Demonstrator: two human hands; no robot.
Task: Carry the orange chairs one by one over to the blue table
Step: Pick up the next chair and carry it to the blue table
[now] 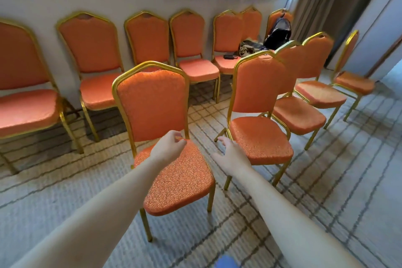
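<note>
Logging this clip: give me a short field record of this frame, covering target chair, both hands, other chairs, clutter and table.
nearest chair: upright on the carpet, not yet lifted
left hand: over the back of its seat, fingers loosely curled, holding nothing
right hand: fingers spread, right of that seat, holding nothing
other chairs: wall row; second row to the right
clutter: black backpack and bag on far wall chairs
blue table: not in view
</note>
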